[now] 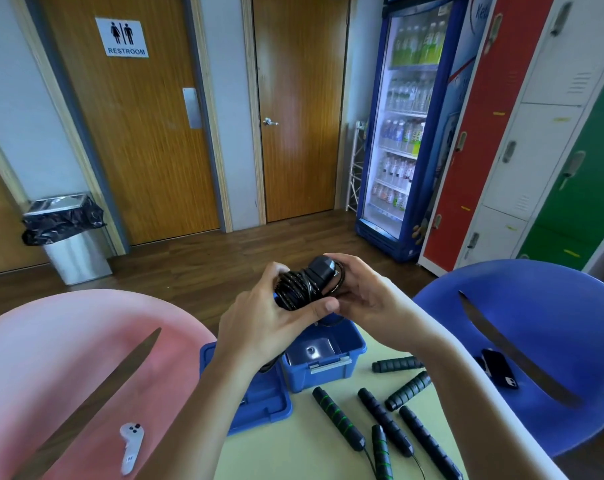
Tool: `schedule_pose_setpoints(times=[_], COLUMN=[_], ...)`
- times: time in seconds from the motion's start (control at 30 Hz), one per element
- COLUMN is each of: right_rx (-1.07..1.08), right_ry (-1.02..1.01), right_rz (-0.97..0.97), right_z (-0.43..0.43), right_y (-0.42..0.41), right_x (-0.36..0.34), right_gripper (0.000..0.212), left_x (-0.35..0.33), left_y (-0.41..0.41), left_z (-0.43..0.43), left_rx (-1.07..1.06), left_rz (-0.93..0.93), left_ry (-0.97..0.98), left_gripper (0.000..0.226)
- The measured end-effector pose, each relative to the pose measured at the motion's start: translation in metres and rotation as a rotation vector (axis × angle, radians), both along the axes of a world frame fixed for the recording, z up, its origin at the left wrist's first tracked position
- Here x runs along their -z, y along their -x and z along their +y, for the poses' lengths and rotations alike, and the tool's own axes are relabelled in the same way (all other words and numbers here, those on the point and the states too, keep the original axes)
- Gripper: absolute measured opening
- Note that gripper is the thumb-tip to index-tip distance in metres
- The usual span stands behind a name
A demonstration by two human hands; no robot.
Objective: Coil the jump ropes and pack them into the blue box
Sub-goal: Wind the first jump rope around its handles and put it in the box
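We hold the coiled jump rope (305,287) above the open blue box (323,355), left hand (266,317) and right hand (362,289) fingers clenched around it. If either grip slackens, the cord may unwind before packing.

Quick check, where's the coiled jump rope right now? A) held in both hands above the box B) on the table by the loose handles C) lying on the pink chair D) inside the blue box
A: both the left hand and right hand grip the coiled jump rope in the air above the open blue box.
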State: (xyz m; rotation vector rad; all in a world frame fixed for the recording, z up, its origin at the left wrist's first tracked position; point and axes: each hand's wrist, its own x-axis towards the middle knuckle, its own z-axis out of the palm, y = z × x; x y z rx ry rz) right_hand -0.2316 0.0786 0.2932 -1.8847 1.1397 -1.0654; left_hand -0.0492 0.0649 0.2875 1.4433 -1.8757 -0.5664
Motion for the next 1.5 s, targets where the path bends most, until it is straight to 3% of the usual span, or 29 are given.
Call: schedule_pose_setpoints(times=[0.2, 0.33, 0.4, 0.5, 0.57, 0.63, 0.73, 0.83, 1.0, 1.07, 1.13, 1.27, 1.3, 1.4, 1.5], right_rx=[0.009, 0.26, 0.373, 0.523, 0.581, 0.531, 0.443, 0.456, 0.502, 0.5, 0.496, 0.458, 0.458, 0.545, 0.653], right_ry=[-0.12, -0.002, 0.04, 0.171, 0.146, -0.085, -0.399, -0.423, -0.257, -0.199, -0.16, -0.125, -0.143, -0.157, -0.042], right_rz=[-0.01, -0.015, -0.047, -0.013, -0.038, -0.02, 0.174, 0.139, -0.068, -0.081, -0.094, -0.179, -0.201, -0.269, -0.256], right_z=[-0.001, 0.008, 0.012, 0.013, 0.01, 0.007, 0.003, 0.0, -0.001, 0.001, 0.002, 0.003, 0.003, 0.002, 0.002], right_y=[0.011, 0.006, -0.003, -0.014, -0.016, -0.015, -0.018, -0.022, -0.022, -0.021, -0.019, -0.016, -0.017, -0.027, -0.032], right_x=[-0.001, -0.013, -0.018, -0.018, -0.021, -0.025, -0.029, -0.025, 0.001, 0.001, 0.001, 0.001, 0.002, 0.005, 0.007], right_gripper=[0.052, 0.022, 0.017, 0.021, 0.024, 0.042, 0.087, 0.078, 0.057, 0.053, 0.052, 0.044, 0.041, 0.038, 0.043], left_x=[0.004, 0.002, 0.0, -0.002, -0.002, 0.002, 0.007, 0.008, 0.007, 0.002, -0.002, 0.002, 0.004, 0.013, 0.015], left_y=[-0.001, 0.003, 0.006, 0.009, 0.01, 0.01, 0.011, 0.01, 0.003, -0.001, -0.01, -0.021, -0.018, -0.009, -0.003], left_z=[0.004, 0.007, 0.009, 0.011, 0.012, 0.013, 0.014, 0.013, 0.006, 0.006, 0.006, 0.003, 0.004, 0.005, 0.007], left_rx=[0.032, 0.026, 0.022, 0.001, -0.014, -0.04, -0.089, -0.074, -0.038, -0.001, 0.006, 0.02, 0.017, -0.051, -0.08], left_rz=[-0.089, -0.193, -0.217, -0.232, -0.259, -0.304, -0.414, -0.482, -0.575, -0.5, -0.302, 0.442, 0.556, 0.565, 0.609], left_ry=[-0.008, 0.018, 0.052, 0.094, 0.126, 0.194, 0.348, 0.449, 0.546, 0.523, 0.454, 0.022, -0.018, 0.062, 0.069], left_gripper=[0.079, 0.086, 0.088, 0.085, 0.087, 0.094, 0.108, 0.111, 0.111, 0.107, 0.094, 0.043, 0.034, 0.024, 0.024])
